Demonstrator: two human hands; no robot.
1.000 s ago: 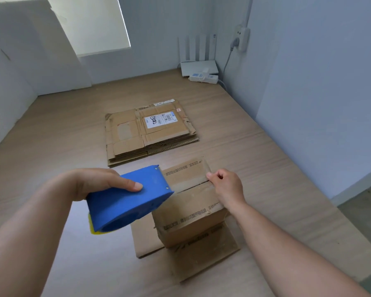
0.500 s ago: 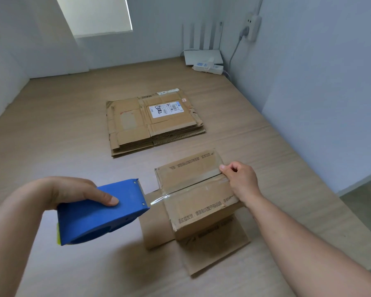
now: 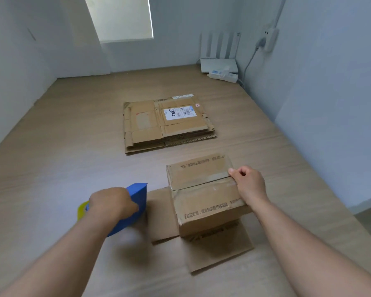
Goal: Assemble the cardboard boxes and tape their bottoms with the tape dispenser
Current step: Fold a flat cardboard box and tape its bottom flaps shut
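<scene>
Since the frame half a second earlier, the left hand (image 3: 110, 203) has drawn the tape dispenser (image 3: 138, 195) away from the left edge of the cardboard box (image 3: 204, 198) and lowered it toward the tabletop (image 3: 73, 146). The back of the hand now faces the camera. The left hand's fingers are wrapped round the blue dispenser body, and a yellow part (image 3: 81, 210) shows at the hand's near left side. Whether the dispenser touches the tabletop cannot be told. Just right of it stands the cardboard box, closed flaps uppermost. Its open flaps (image 3: 219, 251) are spread flat on the tabletop to the near side and to the left. A strip of clear tape (image 3: 201, 182) runs along the seam between the two upper flaps. The right hand (image 3: 247, 183), fingers curled, grips the box at the right end of that seam. Farther off, at mid-tabletop and well apart from the box, lies a stack of flattened boxes (image 3: 167, 125), the topmost bearing a white label (image 3: 179, 113). In the far right corner stand a white router (image 3: 220, 64) and a power strip (image 3: 223, 76).
</scene>
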